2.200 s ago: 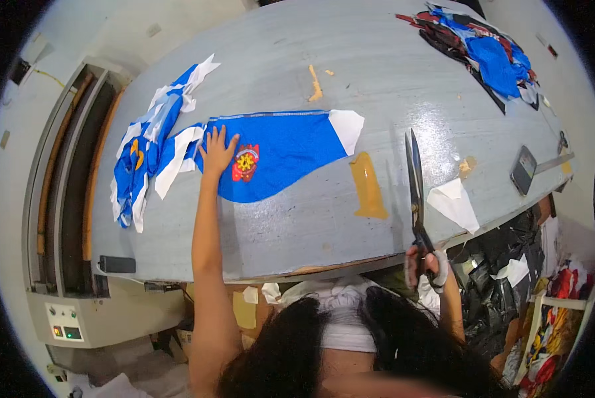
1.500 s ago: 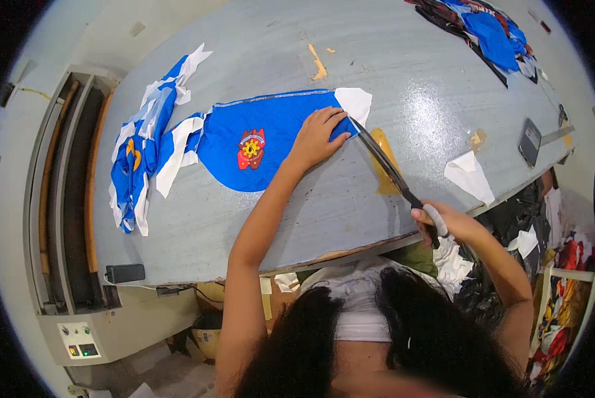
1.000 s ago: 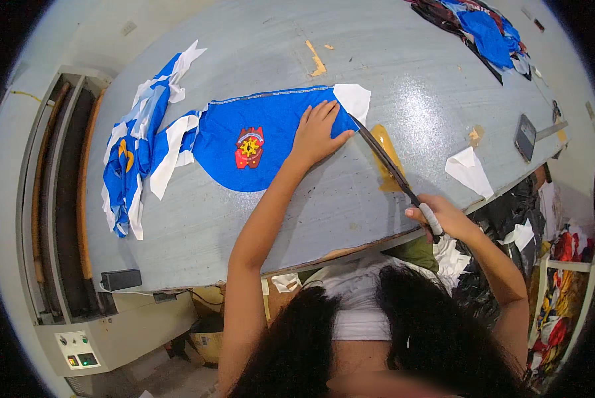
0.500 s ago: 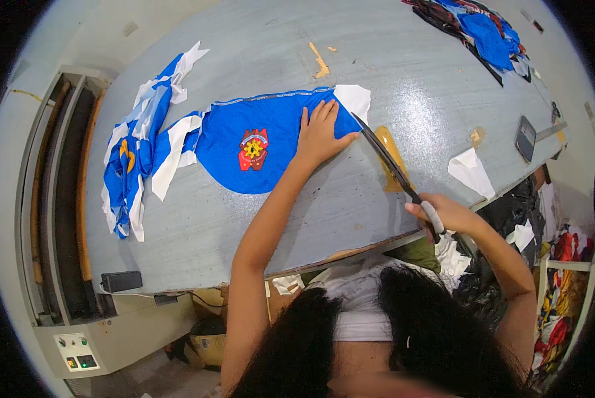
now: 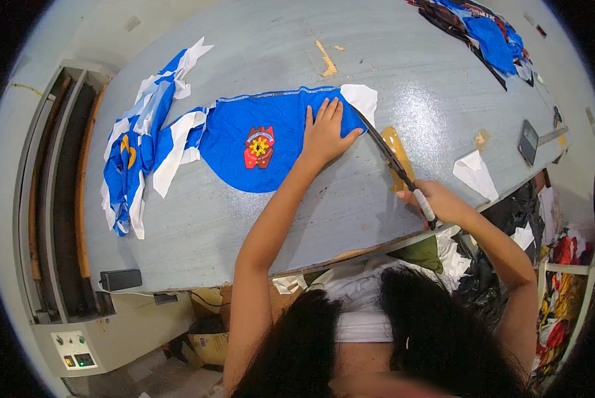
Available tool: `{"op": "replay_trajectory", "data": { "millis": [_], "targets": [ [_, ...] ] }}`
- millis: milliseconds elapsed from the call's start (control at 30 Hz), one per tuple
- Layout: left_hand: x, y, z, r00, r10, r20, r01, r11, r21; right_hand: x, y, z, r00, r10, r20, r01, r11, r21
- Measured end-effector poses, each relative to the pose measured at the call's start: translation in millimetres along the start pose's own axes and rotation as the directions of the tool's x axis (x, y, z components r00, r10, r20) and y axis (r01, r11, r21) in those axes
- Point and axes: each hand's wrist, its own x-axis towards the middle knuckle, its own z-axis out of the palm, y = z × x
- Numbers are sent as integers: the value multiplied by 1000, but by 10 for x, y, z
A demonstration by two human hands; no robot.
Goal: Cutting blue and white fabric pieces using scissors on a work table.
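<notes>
A blue fabric piece (image 5: 231, 142) with a rounded lower edge and a red-and-yellow emblem (image 5: 259, 147) lies flat on the grey table (image 5: 211, 232). My left hand (image 5: 324, 129) rests on its right part, palm down with fingers stretched out. In my right hand (image 5: 437, 200) is a pair of long dark scissors (image 5: 393, 159), its handle partly wrapped in pale material. The blades reach the right edge of the blue fabric, beside a white corner piece (image 5: 362, 99). Exactly where the tips end is hard to make out.
Blue-and-white cut scraps (image 5: 135, 146) lie at the left. A white scrap (image 5: 475, 174), a yellowish curved strip (image 5: 397, 149) and a phone (image 5: 527, 142) are to the right. Bundled fabric (image 5: 493, 43) sits at the far right; a roller machine (image 5: 65, 199) stands along the left.
My right hand has shifted slightly forward, and the scissor blades look closer together along the fabric's right edge. The left hand stays on the fabric; the whole view has shifted a little.
</notes>
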Motion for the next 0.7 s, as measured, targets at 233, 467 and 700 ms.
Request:
{"op": "replay_trajectory", "data": {
  "millis": [233, 467, 700],
  "targets": [
    [2, -6, 15, 1000, -13, -24, 13, 1000, -4, 104, -59, -50, 999, -40, 19, 42, 994, -103],
    [2, 2, -3, 999, -32, 13, 33, 999, -19, 291, -248, -99, 990, 86, 108, -86, 996, -6],
    [-5, 5, -7, 999, -33, -1, 33, 999, -38, 377, -302, -109, 985, 139, 99, -125, 982, -143]
  ]
}}
